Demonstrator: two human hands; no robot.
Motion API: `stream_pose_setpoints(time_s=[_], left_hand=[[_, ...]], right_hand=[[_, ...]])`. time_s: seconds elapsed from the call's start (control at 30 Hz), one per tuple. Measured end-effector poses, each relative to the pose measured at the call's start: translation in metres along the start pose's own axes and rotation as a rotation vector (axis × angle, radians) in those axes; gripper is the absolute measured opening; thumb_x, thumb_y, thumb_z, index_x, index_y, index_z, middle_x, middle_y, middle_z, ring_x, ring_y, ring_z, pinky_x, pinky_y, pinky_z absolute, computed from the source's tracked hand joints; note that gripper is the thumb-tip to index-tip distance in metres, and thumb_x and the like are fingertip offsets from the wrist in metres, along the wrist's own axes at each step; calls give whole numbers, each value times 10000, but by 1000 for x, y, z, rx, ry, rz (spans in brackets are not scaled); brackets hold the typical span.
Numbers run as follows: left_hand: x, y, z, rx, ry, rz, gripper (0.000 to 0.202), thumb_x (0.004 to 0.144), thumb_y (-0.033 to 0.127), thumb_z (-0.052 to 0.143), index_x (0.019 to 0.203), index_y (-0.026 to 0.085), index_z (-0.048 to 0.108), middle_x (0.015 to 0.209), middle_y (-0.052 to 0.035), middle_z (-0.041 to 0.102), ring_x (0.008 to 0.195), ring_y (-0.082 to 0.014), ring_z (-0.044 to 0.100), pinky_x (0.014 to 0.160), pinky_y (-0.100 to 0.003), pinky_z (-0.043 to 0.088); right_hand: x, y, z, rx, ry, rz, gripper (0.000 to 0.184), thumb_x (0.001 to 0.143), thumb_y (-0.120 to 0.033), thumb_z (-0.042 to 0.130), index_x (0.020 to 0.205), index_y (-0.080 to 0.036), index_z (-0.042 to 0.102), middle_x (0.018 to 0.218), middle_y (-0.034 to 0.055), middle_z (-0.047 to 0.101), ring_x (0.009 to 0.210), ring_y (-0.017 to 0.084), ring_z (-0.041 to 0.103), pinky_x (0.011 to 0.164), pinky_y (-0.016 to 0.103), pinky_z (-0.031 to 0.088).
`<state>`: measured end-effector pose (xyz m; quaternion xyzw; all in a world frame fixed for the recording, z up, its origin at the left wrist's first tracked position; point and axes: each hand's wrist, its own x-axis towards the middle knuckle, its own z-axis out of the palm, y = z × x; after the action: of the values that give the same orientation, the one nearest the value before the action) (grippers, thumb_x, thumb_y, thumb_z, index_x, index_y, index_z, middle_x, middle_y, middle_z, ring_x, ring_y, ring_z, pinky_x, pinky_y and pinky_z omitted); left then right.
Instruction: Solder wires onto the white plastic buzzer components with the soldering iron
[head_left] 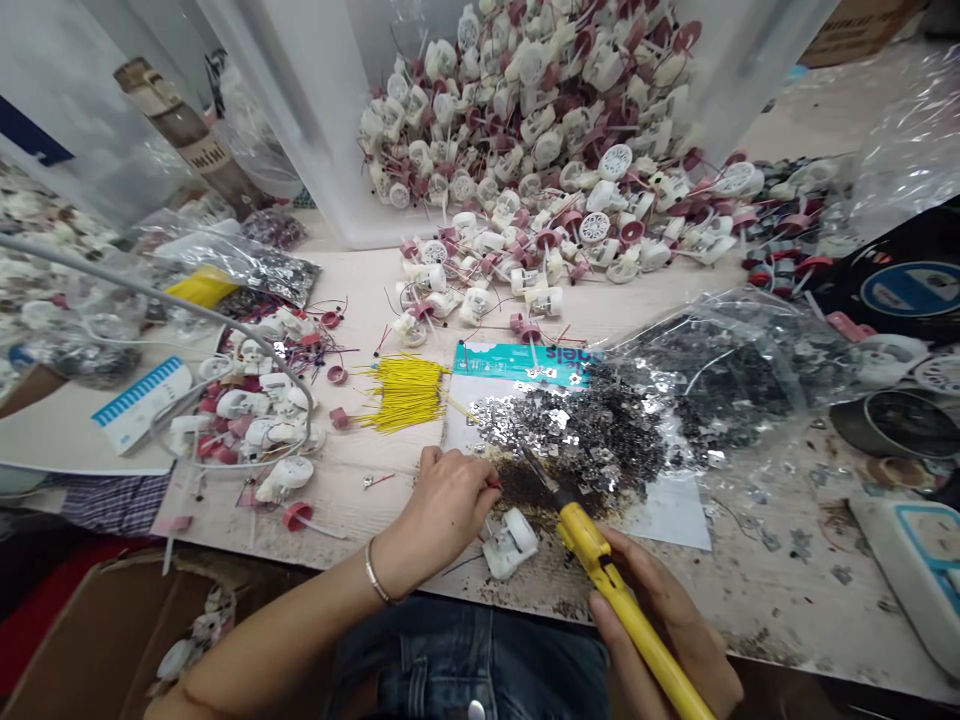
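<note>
Blue denim jeans (465,665) are seen nearest the camera, with two bare arms reaching forward over them. The right hand (660,625) is closed in a firm grip around one yellow-handled soldering iron (600,570), which is angled up from the hand, its dark tip pointed forward and left into a dark, scorched patch of residue (529,485). The left forearm is laid low across the table edge, with one thin silver bangle (377,572) around the wrist. The left hand (442,510) is held palm-down, its fingers (480,480) curled closed at the soldering spot; whatever is pinched is too small to be made out.

Just beyond and between the hands, one white plastic housing (511,543) with thin wires lies on the pale wooden table (360,510). Ahead of the left hand is one bundle of yellow wires (401,392). Ahead of the right hand, one clear plastic bag (720,370) of small silver metal tabs is spilling onto a white sheet (667,510). Further ahead of both hands, a clear plastic bin (330,120) is heaped with white housings with red discs, too many to count. Left of the left hand is a smaller cluster of housings (247,420), and below it one cardboard box (112,640) stands.
</note>
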<state>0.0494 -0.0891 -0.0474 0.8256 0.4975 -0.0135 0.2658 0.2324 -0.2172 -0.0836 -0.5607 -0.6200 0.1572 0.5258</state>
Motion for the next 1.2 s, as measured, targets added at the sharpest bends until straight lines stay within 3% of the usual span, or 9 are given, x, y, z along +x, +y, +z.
stream_pose_setpoints(time_s=[0.13, 0.23, 0.3, 0.4, 0.5, 0.57, 0.7, 0.93, 1.2], left_hand=[[6, -1, 3, 134, 148, 151, 192, 930, 218, 505, 820, 187, 660, 780, -34, 679, 805, -196, 554, 813, -381, 281], [4, -3, 4, 177, 130, 221, 204, 923, 213, 523, 806, 200, 689, 743, -31, 668, 783, -194, 540, 795, -374, 273], [0, -5, 4, 131, 84, 194, 171, 904, 196, 556, 817, 207, 703, 754, -28, 673, 788, -193, 553, 773, -359, 282], [-3, -6, 2, 31, 53, 113, 146, 894, 185, 568, 846, 210, 704, 798, -20, 687, 807, -184, 583, 772, -346, 301], [0, -5, 3, -20, 78, 36, 146, 903, 218, 549, 853, 198, 684, 816, -19, 694, 815, -181, 600, 787, -350, 313], [4, -3, 3, -1, 85, 0, 163, 902, 226, 539, 817, 187, 672, 808, -26, 694, 814, -191, 604, 783, -358, 315], [8, 1, 2, 55, 56, -23, 176, 885, 209, 539, 757, 177, 655, 784, -42, 691, 812, -212, 607, 778, -373, 315], [11, 7, -5, 87, 2, -54, 204, 871, 194, 513, 721, 168, 650, 775, -65, 694, 808, -239, 610, 779, -401, 321], [11, 9, -6, 98, -3, -59, 231, 871, 191, 492, 704, 170, 651, 756, -65, 689, 787, -237, 609, 769, -402, 321]], right_hand=[[4, 3, -1, -16, 13, -32, 553, 751, -21, 595, 1275, -181, 530, 1233, 88, 609, 1103, 218, 622, 877, 333, 573], [5, 2, -6, -43, -82, -73, 435, 759, -32, 591, 1171, -171, 606, 1250, 105, 594, 1104, 222, 621, 877, 311, 565], [4, -2, -9, -8, -90, -26, 471, 769, -38, 586, 1219, -178, 575, 1228, 98, 612, 1093, 216, 629, 888, 313, 559], [3, -11, -10, 63, 13, 125, 485, 797, -83, 582, 1266, -196, 535, 1146, 67, 657, 1050, 206, 649, 888, 320, 558], [6, -15, -10, 39, 7, 179, 267, 805, -142, 589, 1059, -203, 643, 1104, 61, 674, 1011, 211, 663, 845, 300, 574], [8, -12, -12, 8, -36, 138, 219, 794, -153, 600, 999, -207, 652, 1105, 68, 678, 996, 219, 672, 826, 298, 585], [10, -5, -17, -35, -177, -8, 338, 798, -142, 579, 1130, -185, 625, 1134, 89, 672, 1014, 230, 671, 823, 301, 589], [10, -1, -23, -96, -247, -148, 413, 775, -85, 576, 1182, -149, 600, 1158, 103, 655, 1040, 211, 657, 846, 288, 579], [12, -3, -25, -108, -267, -137, 411, 787, -57, 556, 1181, -161, 604, 1160, 95, 651, 1044, 203, 653, 866, 288, 573]])
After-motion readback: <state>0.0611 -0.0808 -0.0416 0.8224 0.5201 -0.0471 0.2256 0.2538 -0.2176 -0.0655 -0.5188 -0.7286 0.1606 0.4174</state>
